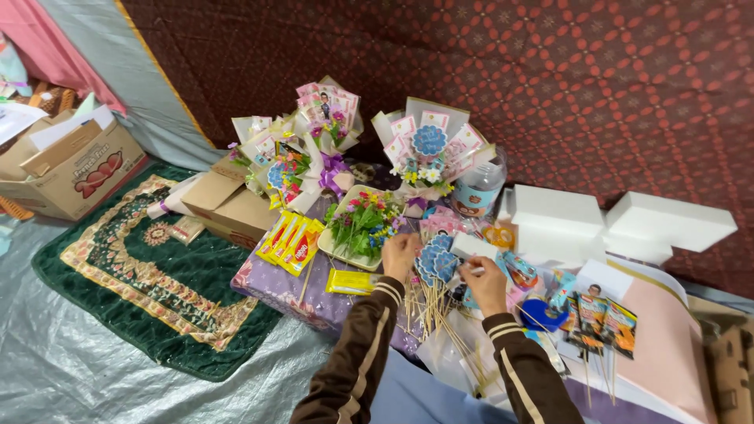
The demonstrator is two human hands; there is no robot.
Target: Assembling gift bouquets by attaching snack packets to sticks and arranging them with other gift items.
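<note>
A cream tray (328, 239) on the bench (271, 284) is holding small artificial flowers (361, 222). Beside it, blue scalloped paper toppers on wooden skewers (437, 263) are fanning out between the hands. The left hand (400, 254) is gripping the skewer bunch; the right hand (484, 284) is pinching a small white piece (473, 271).

Glossy snack packets (292, 242), matt foam blocks (556, 212)

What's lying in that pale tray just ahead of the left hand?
The pale tray holds a heap of small artificial flowers, green stems with pink, red and blue blooms. They cover the tray's floor, so anything beneath them cannot be seen.
</note>
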